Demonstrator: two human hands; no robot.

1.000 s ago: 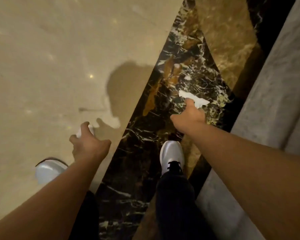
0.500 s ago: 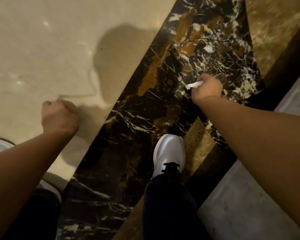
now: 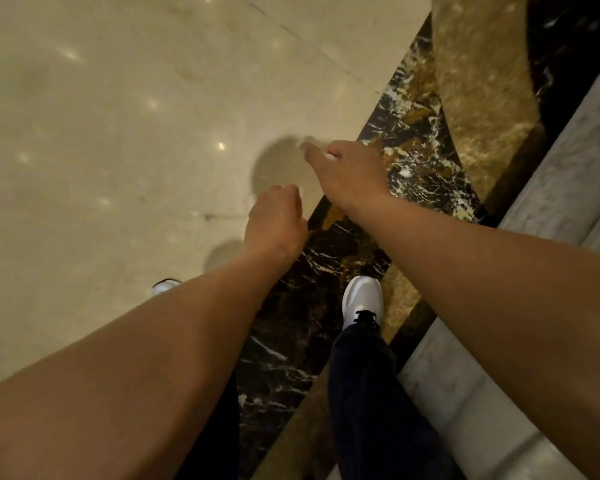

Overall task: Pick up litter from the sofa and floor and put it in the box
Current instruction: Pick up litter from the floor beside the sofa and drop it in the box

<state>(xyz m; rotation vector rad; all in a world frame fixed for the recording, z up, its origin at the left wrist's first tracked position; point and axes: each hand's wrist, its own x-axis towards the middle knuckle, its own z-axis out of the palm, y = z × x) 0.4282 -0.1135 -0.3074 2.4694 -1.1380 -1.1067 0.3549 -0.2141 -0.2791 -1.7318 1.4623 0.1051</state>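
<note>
My right hand is closed on a white scrap of paper that peeks out between thumb and fingers; its far end is blurred. The hand is held above the line where cream floor meets the black marble strip. My left hand is a closed fist just below and to the left of it, almost touching my right wrist. A faint white bit shows at its knuckles, and the rest of what it holds is hidden. The box is out of view.
The grey sofa base runs along the right edge. The floor is cream tile, a black veined marble strip and a brown marble band. My white shoes stand on the strip and the tile.
My right hand has lifted the white paper off the black marble and moved left. My left fist has swung right and come close to the right hand. The view has shifted.
</note>
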